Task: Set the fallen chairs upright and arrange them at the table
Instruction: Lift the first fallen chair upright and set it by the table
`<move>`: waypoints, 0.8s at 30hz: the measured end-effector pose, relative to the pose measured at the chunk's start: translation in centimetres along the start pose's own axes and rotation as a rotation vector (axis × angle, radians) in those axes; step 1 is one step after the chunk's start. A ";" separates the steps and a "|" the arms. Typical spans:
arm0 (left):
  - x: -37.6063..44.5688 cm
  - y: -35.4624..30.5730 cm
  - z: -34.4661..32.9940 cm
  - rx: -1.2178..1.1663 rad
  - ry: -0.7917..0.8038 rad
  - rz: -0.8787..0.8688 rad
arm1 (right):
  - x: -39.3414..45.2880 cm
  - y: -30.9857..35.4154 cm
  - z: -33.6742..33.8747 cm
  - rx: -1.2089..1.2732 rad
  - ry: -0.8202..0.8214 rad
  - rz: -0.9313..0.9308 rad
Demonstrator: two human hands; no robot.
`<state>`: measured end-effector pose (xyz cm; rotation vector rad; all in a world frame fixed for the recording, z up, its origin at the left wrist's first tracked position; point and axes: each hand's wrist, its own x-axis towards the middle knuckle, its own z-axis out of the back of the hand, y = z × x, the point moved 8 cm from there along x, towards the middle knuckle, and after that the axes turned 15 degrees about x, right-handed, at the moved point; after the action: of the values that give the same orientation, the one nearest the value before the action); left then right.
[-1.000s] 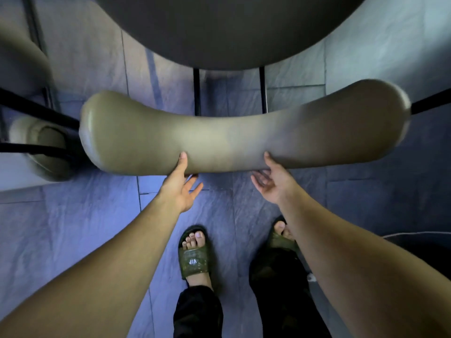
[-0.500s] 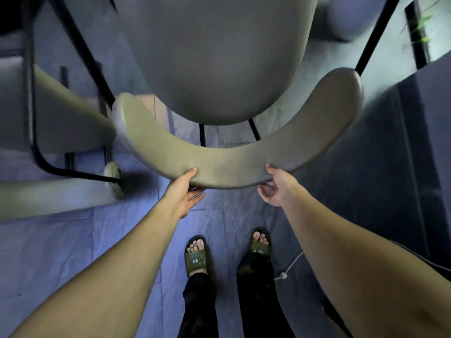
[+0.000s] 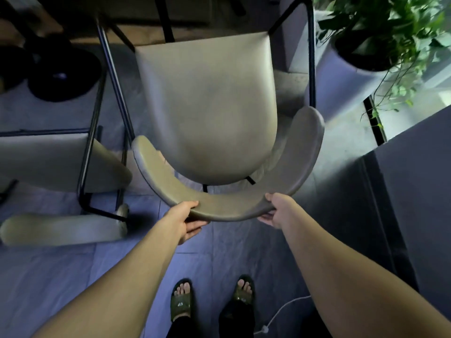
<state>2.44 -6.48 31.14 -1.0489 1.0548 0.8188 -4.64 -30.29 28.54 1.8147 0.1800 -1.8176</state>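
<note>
At the upright chair's (image 3: 207, 113) curved backrest (image 3: 227, 206), left hand (image 3: 185, 222) and right hand (image 3: 277, 211) both clamp its lower edge.

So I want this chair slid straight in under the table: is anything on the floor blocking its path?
Nothing visible does. The chair, held at its backrest by both hands, already meets the table edge; the fallen chair lies leftward, the planter rightward.
</note>
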 end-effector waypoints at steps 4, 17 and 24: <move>-2.1 -2.8 -0.4 0.005 0.005 -0.018 | -1.1 3.5 -1.3 -0.089 0.005 0.071; -4.2 -14.3 0.0 -0.287 -0.090 -0.066 | -1.9 12.3 -10.4 -0.171 0.075 0.153; -3.4 -19.7 1.1 -0.324 -0.098 -0.018 | -2.7 17.7 -15.5 -0.081 0.073 0.276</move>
<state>19.70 -11.62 39.99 -1.2741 0.8453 1.0394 17.06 -37.00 35.00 1.7541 0.0269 -1.5334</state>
